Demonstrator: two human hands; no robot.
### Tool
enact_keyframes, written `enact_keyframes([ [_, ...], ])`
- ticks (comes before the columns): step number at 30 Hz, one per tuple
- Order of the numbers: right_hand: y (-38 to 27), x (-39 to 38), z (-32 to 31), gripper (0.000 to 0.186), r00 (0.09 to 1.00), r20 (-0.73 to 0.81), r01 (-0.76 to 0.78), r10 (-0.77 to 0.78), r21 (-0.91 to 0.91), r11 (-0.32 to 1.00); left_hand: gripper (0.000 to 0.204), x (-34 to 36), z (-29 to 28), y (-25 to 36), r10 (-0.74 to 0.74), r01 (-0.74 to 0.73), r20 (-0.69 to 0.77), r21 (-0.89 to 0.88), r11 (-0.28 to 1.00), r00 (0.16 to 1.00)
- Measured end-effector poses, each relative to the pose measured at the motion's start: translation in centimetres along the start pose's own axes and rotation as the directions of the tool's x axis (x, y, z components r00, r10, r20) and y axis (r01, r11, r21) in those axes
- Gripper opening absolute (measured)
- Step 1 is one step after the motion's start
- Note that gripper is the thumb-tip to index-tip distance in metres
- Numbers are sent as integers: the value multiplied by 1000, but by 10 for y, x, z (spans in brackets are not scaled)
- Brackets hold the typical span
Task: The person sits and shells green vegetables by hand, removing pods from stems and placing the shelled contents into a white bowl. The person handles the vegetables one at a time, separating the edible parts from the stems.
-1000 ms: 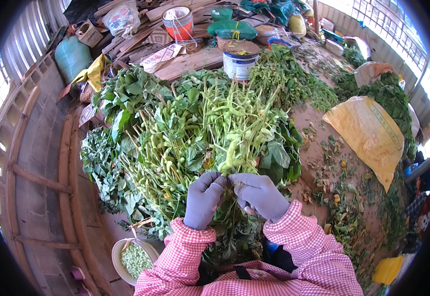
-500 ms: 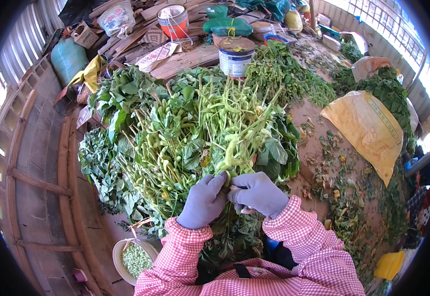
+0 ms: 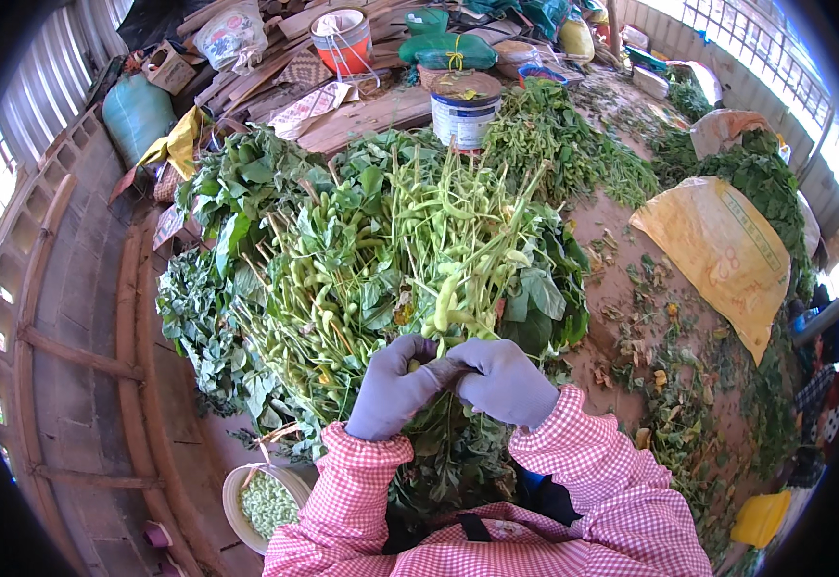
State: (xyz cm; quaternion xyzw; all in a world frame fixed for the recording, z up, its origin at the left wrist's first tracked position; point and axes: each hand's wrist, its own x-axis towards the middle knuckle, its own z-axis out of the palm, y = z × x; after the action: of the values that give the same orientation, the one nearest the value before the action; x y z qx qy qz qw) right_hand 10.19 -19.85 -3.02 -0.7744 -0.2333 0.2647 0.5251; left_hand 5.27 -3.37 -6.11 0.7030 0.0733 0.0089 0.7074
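Note:
My left hand (image 3: pixel 393 388) and my right hand (image 3: pixel 504 381), both in grey-purple gloves, meet at the near edge of a heap of picked bean plants (image 3: pixel 318 313). Their fingers are closed and pressed together around a green bean pod (image 3: pixel 442 345), of which only a little shows between them. Plump pods (image 3: pixel 448 300) hang on the stalks just beyond my fingertips. By my left forearm stands a white bucket (image 3: pixel 235 514) holding pale green shelled beans (image 3: pixel 267 505).
A paint bucket (image 3: pixel 465 125) stands behind the heap, with an orange bucket (image 3: pixel 343 46) farther back among planks. A yellow sack (image 3: pixel 718 255) lies to the right, near scattered leaves (image 3: pixel 674 413). A block wall with wooden rails (image 3: pixel 83 356) runs along the left.
My hands have drawn closer together, and the fingers now cover most of the pod that showed between them. My left hand has turned slightly inward. The heap and bucket look the same.

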Motion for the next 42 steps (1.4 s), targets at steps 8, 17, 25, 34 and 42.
enact_keyframes([
  [8,6,-1,-2,23,996,89,-9,-4,142,990,20,3,0,6,-231,217,-9,-311,925,973],
  [17,-7,-3,-8,17,982,98,-179,163,179,967,21,2,-19,7,-243,257,85,-315,913,966],
  [25,-7,-3,-9,23,968,150,-225,201,161,961,24,10,-14,18,-164,122,-49,-472,873,985],
  [34,-17,-20,-24,27,945,320,60,-66,28,998,11,8,-7,28,-131,142,55,-333,932,990],
  [42,-27,-17,-23,31,999,-1,-36,39,323,946,7,5,6,21,-100,100,5,-167,981,995],
])
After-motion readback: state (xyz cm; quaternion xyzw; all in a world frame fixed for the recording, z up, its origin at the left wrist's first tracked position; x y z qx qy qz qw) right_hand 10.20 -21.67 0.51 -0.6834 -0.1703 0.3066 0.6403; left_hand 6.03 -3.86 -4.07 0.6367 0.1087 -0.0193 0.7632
